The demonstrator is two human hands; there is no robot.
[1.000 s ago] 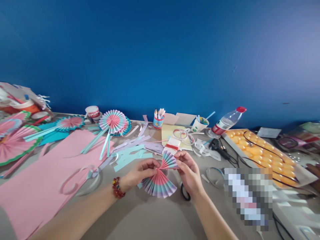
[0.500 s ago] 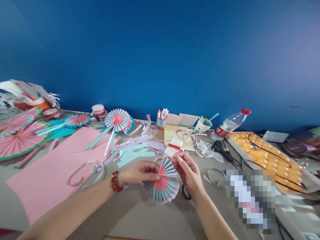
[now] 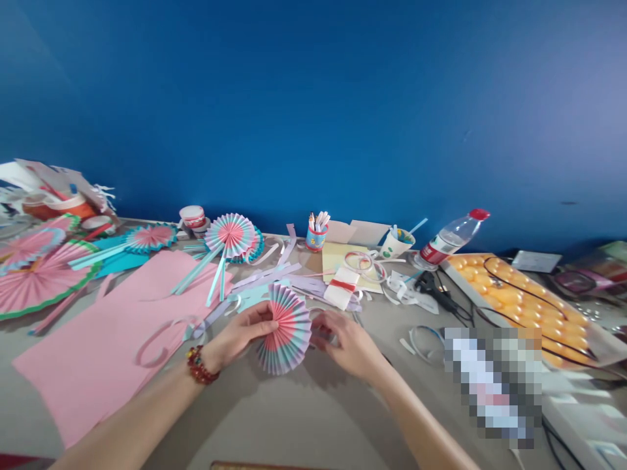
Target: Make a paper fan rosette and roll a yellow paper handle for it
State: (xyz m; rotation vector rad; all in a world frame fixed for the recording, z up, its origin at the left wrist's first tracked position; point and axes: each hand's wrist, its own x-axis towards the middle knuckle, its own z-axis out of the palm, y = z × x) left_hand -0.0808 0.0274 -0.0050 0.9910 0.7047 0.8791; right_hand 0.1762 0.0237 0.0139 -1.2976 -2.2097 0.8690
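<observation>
On the left, pink paper (image 3: 98,333) lies flat on the bench (image 3: 264,427). Next is the left hand (image 3: 238,339), its fingers pinching the paper fan (image 3: 292,329) near the middle, thumb in front. The fan looks lifted up, spread like a half circle, its round edge facing right. The right hand (image 3: 353,343) is just beside that edge, fingers curled (they are blurry, so I cannot tell if they hold anything). The step looks like shaping the folds. The next move seems to call for a steady left pinch and a gentle right touch.
</observation>
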